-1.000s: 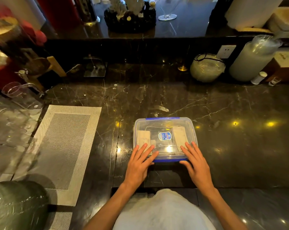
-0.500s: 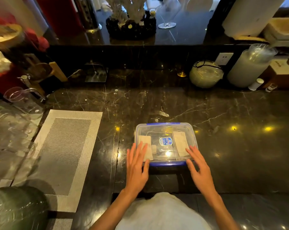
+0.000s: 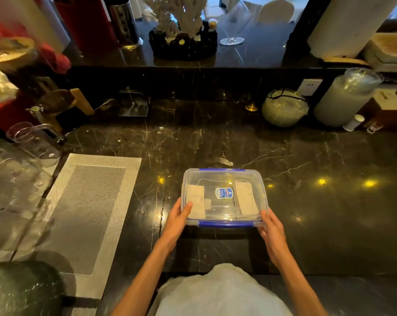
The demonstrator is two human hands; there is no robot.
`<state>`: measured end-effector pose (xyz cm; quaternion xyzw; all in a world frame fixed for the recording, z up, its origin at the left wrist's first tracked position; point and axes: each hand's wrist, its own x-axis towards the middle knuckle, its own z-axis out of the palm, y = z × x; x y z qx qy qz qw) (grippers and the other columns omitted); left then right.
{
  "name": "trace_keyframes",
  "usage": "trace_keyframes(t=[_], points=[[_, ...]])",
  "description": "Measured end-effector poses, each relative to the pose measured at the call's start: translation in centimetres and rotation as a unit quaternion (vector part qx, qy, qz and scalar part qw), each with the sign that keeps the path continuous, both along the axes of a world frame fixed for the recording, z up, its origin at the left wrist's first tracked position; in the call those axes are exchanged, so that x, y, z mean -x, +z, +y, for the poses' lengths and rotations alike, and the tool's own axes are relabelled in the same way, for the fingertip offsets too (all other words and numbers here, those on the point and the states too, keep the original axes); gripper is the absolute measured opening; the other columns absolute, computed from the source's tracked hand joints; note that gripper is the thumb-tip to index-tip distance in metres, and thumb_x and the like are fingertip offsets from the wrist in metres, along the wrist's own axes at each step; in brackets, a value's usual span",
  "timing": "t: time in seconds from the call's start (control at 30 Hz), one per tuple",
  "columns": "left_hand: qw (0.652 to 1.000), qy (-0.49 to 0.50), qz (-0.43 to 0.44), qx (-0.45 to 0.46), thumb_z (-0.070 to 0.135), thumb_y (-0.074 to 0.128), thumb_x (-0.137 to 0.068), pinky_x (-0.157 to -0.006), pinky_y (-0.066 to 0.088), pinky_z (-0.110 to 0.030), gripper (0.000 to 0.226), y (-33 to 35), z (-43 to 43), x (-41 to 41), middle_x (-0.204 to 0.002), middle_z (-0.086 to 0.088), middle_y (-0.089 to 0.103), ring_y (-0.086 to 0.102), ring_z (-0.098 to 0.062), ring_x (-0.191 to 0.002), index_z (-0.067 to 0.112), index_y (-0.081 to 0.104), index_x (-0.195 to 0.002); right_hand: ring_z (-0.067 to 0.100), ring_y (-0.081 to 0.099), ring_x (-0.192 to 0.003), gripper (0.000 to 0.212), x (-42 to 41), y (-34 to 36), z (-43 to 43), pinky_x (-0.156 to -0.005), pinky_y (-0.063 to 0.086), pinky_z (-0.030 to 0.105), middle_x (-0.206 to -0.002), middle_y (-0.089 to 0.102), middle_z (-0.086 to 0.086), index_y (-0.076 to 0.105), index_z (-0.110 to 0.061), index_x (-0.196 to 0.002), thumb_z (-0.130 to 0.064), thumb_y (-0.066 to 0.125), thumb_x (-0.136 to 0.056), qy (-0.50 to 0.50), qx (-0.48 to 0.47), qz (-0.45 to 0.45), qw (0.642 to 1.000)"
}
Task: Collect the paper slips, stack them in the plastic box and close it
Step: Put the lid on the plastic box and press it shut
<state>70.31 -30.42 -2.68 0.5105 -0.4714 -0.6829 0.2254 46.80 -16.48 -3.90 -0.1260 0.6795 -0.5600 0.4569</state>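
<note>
A clear plastic box point(image 3: 223, 179) with blue clips and a blue label stands on the dark marble counter point(image 3: 329, 213), its lid on. Through the lid I see one pile of paper slips point(image 3: 196, 201) at the left and another pile point(image 3: 246, 200) at the right. My left hand point(image 3: 178, 221) grips the box's near left corner, thumb on the lid. My right hand point(image 3: 271, 232) holds the near right corner from the side.
A grey woven placemat point(image 3: 85, 213) lies to the left, with clear glassware point(image 3: 21, 169) beyond it. A bagged round bowl point(image 3: 284, 108), a bagged stack of cups point(image 3: 345, 96) and a small white bottle point(image 3: 353, 122) stand at the back right. A dark green roll point(image 3: 21, 290) sits at the near left.
Both hands have slid off the top of the lid and outward to the box's near corners, where they now grip its sides. The box stays in place.
</note>
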Motion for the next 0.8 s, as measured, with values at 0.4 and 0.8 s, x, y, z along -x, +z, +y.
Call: trace_keyframes(t=[0.4, 0.8], points=[[0.87, -0.133, -0.323, 0.347, 0.052, 0.038, -0.098, -0.121, -0.001, -0.055, 0.071, -0.7, -0.3, 2.2, -0.165, 0.004, -0.01, -0.011, -0.023, -0.151, 0.044, -0.008, -0.151, 0.019, -0.003, -0.154, 0.067, 0.5, 0.4, -1.6, -0.12, 0.007, 0.039, -0.167, -0.002, -0.005, 0.003, -0.033, -0.158, -0.043, 0.039, -0.102, 0.17, -0.109, 0.376, 0.904], [0.744, -0.208, -0.456, 0.443, 0.067, 0.022, -0.094, -0.112, 0.019, -0.067, 0.067, -1.4, -2.3, 6.4, -0.165, -0.002, 0.01, 0.006, -0.033, -0.152, 0.039, 0.011, -0.154, 0.023, 0.011, -0.154, 0.062, 0.0, -0.4, -7.8, -0.122, 0.018, 0.051, -0.165, 0.017, -0.001, 0.02, -0.034, -0.155, -0.051, 0.027, -0.097, 0.259, -0.164, 0.64, 0.705]])
